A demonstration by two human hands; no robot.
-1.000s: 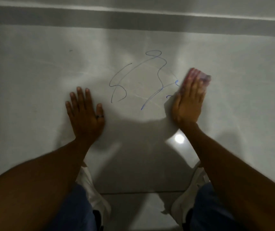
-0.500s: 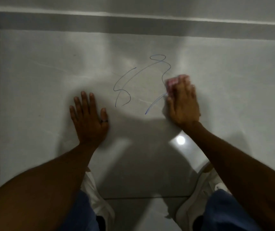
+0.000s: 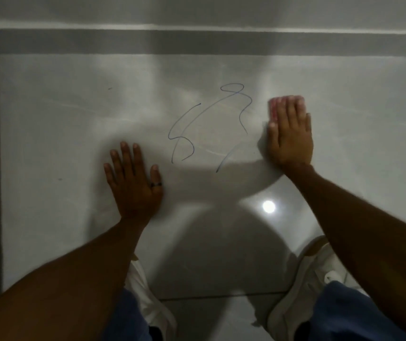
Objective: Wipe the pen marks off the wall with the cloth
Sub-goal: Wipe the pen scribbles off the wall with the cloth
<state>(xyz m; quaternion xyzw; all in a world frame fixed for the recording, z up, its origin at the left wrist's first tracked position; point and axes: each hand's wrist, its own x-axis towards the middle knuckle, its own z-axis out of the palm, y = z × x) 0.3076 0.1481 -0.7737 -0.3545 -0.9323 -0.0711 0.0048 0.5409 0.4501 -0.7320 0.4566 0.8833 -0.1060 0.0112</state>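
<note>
Clearly midway through the wiping. Found the right hand (image 3: 289,134) flat against the pale grey glossy wall (image 3: 74,119), fingers (image 3: 291,108) stretched out and close together, pressing the small pink cloth (image 3: 273,108) to the surface rather than clenching it; only a pink strip visible past the fingertips and along the thumb side. Sat just right of the thin blue pen scribble (image 3: 209,126), near but not on any line. Left hand (image 3: 134,183) spread open below and left of the scribble, holding nothing, apparently bracing, with a dark ring (image 3: 156,184) on the thumb.

Most of the marks remained, as far as could be seen: a loop at the top, a long diagonal stroke, a hooked S shape on the left, a wavy line running down on the right, and a short separate stroke lower down at the shadow's edge. No ink visible on the bare wall around the cloth, though nothing could be told of the patch under the palm. Judged as early progress, with the bulk of the scribble left to rub off leftwards.
</note>
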